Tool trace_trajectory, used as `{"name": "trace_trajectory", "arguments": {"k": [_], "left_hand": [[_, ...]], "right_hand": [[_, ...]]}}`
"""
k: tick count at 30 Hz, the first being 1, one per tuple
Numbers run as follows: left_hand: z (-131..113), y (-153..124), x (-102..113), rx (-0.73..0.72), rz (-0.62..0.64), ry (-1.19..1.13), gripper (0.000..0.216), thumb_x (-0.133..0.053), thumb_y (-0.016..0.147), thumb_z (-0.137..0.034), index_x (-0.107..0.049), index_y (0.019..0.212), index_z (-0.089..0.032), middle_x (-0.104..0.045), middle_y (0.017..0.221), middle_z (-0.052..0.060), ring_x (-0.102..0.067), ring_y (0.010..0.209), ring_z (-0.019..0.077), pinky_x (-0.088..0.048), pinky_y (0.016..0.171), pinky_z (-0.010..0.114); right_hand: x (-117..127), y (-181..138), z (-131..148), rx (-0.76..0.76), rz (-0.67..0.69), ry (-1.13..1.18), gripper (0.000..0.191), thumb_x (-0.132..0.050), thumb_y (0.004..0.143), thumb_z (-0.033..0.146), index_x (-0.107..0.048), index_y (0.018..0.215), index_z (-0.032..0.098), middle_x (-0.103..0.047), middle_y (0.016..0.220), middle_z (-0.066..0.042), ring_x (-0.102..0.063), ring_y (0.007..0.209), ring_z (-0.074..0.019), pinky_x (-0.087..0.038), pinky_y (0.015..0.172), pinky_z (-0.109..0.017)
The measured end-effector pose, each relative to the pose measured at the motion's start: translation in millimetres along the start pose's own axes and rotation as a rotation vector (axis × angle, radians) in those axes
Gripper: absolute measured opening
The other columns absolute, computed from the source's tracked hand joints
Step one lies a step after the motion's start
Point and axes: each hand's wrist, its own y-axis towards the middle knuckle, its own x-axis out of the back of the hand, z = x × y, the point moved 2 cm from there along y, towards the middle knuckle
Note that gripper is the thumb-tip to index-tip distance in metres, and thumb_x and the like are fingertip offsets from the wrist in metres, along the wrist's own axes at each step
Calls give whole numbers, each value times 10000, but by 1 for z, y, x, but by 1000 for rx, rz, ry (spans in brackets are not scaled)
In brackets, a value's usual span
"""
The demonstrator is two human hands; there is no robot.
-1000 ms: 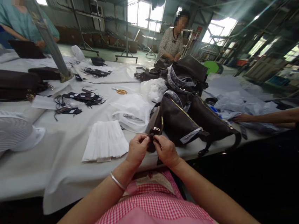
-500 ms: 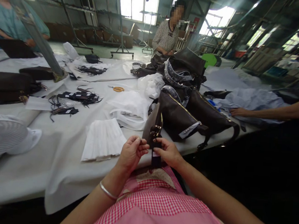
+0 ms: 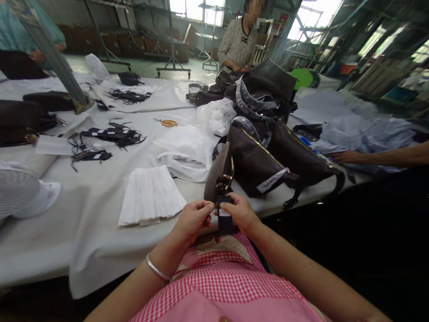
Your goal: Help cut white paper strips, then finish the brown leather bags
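Observation:
A black hang tag with a small white label hangs below the gold hardware of a dark brown bag at the table's near edge. My right hand pinches the tag near its top between thumb and fingers. Close beside it, my left hand has thumb and fingertips pressed together; whatever lies in that pinch is too small to make out. Just left of the hands lies a stack of white paper strips. Another dark brown bag with a gold zipper rests right behind.
Several black tags lie loose on the white-covered table, near yellow-handled scissors. A white fan stands at left, and a metal post rises there. A co-worker's arm reaches in from the right; another person stands across.
My left hand has moved right and turned, bringing its pinched fingertips up close to the tag. My right hand stays on the tag. The camera view has tilted slightly down.

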Motion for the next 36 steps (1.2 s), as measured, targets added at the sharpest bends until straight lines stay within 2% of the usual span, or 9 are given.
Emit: {"name": "trace_trajectory", "arguments": {"k": [2,5,10,18,28,36], "left_hand": [[-2,-1,0,-32,-12,66,299,-743,714,-422,-652,778,-144,-544,505,-37,-450,423,67,-387,451,186],[-4,-4,-1,-81,-65,127,287,-718,729,-427,-652,768,-151,-544,492,-37,-461,416,77,-389,450,194],[-6,-6,-6,-143,-108,222,285,-693,740,-435,-665,755,-151,-543,475,-34,-462,412,84,-375,448,195],[-8,-8,-5,-301,-177,465,225,-649,772,-381,-701,756,-163,-587,514,-19,-507,463,108,-392,488,210],[-4,-6,-3,-293,-204,404,183,-644,758,-343,-682,776,-165,-611,577,-20,-538,486,110,-425,508,212],[-7,-8,-3,-301,-213,345,192,-641,766,-343,-669,805,-158,-567,526,-33,-497,482,104,-401,499,205]], "right_hand": [[-2,-1,1,-49,36,28,172,-645,638,236,-593,790,174,-669,635,0,-633,567,-154,-450,520,-251],[-3,-2,0,-46,43,93,180,-646,610,199,-571,772,179,-657,633,9,-630,550,-147,-468,530,-260],[-5,-1,-7,-131,47,232,272,-705,635,287,-611,866,178,-590,579,34,-537,493,-116,-429,485,-249],[-13,-1,-4,-119,-14,208,232,-748,634,334,-601,706,170,-564,525,20,-509,481,-112,-413,492,-256],[-9,-1,-4,-108,-23,184,213,-750,628,309,-653,732,150,-647,651,-30,-576,547,-134,-437,508,-257],[-5,0,-8,-81,-24,172,232,-746,645,329,-667,773,152,-659,685,-29,-578,563,-135,-423,507,-252]]}}
